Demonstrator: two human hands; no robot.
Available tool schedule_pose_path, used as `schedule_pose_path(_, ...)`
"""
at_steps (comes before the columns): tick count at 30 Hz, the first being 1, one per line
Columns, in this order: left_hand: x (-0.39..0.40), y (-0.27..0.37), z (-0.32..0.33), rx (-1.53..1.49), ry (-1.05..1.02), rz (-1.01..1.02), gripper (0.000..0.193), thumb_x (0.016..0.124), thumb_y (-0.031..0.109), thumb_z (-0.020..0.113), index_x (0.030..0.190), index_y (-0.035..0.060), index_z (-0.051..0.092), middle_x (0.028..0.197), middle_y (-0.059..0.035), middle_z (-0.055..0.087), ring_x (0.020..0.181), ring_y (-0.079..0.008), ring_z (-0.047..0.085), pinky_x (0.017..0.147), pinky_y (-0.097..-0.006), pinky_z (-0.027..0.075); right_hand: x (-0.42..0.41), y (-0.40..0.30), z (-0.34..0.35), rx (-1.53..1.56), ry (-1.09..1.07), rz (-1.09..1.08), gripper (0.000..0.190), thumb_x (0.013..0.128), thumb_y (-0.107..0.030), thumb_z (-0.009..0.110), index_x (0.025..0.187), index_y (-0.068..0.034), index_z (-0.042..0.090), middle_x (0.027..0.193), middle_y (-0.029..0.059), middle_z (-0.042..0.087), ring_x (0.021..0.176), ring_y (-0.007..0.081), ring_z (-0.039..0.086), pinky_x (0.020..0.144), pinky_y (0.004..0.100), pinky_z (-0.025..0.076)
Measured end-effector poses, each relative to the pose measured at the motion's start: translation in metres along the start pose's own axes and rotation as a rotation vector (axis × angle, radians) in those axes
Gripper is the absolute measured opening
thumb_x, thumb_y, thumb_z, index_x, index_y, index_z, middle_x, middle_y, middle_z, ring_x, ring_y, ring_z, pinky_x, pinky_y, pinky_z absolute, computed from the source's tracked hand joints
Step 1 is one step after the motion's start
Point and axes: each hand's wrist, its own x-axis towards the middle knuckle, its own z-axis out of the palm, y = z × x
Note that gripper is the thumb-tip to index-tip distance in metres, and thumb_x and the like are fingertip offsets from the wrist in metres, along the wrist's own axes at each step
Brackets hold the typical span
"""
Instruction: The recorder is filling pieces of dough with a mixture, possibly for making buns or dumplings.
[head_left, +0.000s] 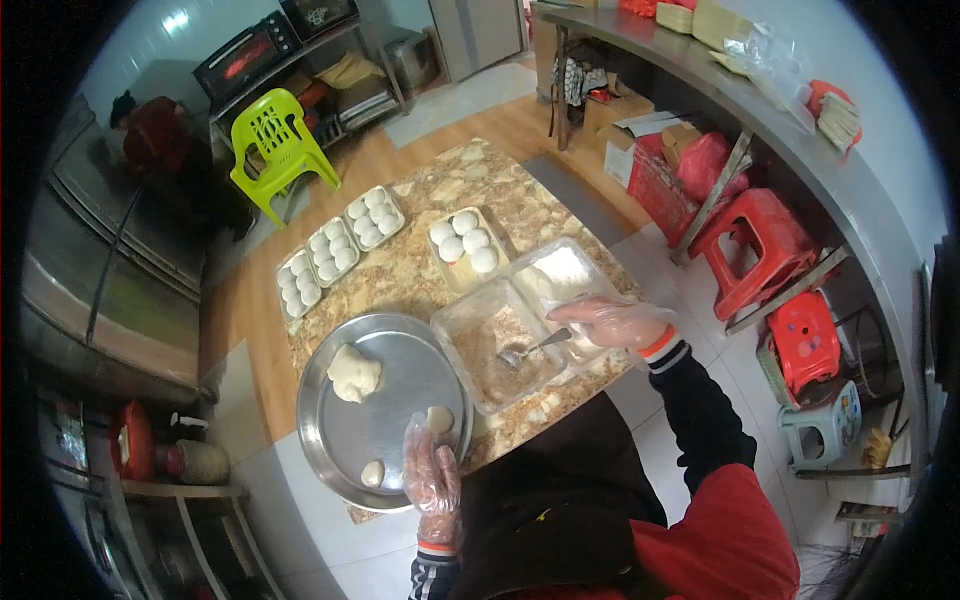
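My left hand (432, 474), in a clear plastic glove, is at the right side of a round metal pan (360, 442). A flat round dough piece (440, 420) shows against its fingers; whether they grip it is unclear. A larger dough lump (354, 373) and a small dough piece (373, 474) lie in the pan. My gloved right hand (609, 321) reaches over the tub of white powder (559, 271), its fingers extended just above a spoon (536, 346). The spoon rests in the adjoining tub of brown crumbly powder (487, 330).
White dough balls fill several small trays (328, 251) along the table's far left edge. Another tray (469, 281) of balls stands behind the tubs. A green chair (281, 154) and a bending person (161, 142) are beyond. Right are a steel counter (697, 67) and red stools (757, 247).
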Motion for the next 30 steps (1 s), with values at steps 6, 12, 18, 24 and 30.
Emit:
schedule_pose_path(6, 0.002, 0.001, 0.002, -0.021, -0.028, 0.016, 0.035, 0.092, 0.011, 0.058, 0.126, -0.0002, 0.054, 0.128, -0.0259, 0.054, 0.117, -0.0437, 0.054, 0.095, -0.0478, 0.046, -0.034, 0.026, -0.014, -0.112, 0.193, -0.074, 0.044, 0.081, -0.001, 0.048, 0.123, -0.008, 0.059, 0.105, 0.0192, 0.065, 0.101, 0.0351, 0.061, 0.090, 0.0415, 0.047)
schedule_pose_path(12, 0.001, -0.001, 0.003, -0.045, -0.006, 0.008, 0.034, 0.092, 0.011, 0.057, 0.125, -0.0002, 0.055, 0.127, -0.0256, 0.055, 0.117, -0.0437, 0.054, 0.094, -0.0477, 0.046, -0.024, 0.003, 0.004, -0.333, 0.120, 0.199, 0.035, 0.087, -0.007, 0.049, 0.120, -0.006, 0.061, 0.115, 0.0197, 0.064, 0.107, 0.0331, 0.060, 0.094, 0.0412, 0.046)
schedule_pose_path(18, 0.004, 0.004, 0.001, -0.067, -0.029, -0.025, 0.033, 0.092, 0.011, 0.057, 0.124, 0.0007, 0.056, 0.126, -0.0256, 0.055, 0.116, -0.0447, 0.054, 0.093, -0.0479, 0.047, -0.029, -0.014, -0.004, -0.137, 0.236, 0.072, 0.040, 0.087, -0.008, 0.051, 0.126, -0.007, 0.057, 0.118, 0.0198, 0.062, 0.104, 0.0353, 0.060, 0.093, 0.0435, 0.046)
schedule_pose_path(24, 0.003, 0.000, 0.003, -0.046, 0.003, 0.054, 0.035, 0.092, 0.010, 0.057, 0.126, 0.0008, 0.054, 0.126, -0.0265, 0.055, 0.116, -0.0452, 0.054, 0.093, -0.0470, 0.047, -0.016, -0.021, -0.002, -0.318, 0.119, 0.080, 0.036, 0.087, -0.017, 0.056, 0.121, -0.007, 0.059, 0.121, 0.0176, 0.059, 0.113, 0.0334, 0.056, 0.097, 0.0424, 0.044)
schedule_pose_path(30, 0.003, 0.003, 0.001, 0.020, -0.037, 0.001, 0.036, 0.092, 0.010, 0.056, 0.127, 0.0009, 0.053, 0.129, -0.0248, 0.054, 0.117, -0.0431, 0.054, 0.094, -0.0461, 0.047, 0.002, 0.007, 0.022, -0.402, -0.099, 0.151, 0.036, 0.080, -0.024, 0.064, 0.112, -0.007, 0.063, 0.111, 0.0147, 0.062, 0.111, 0.0341, 0.055, 0.096, 0.0420, 0.044)
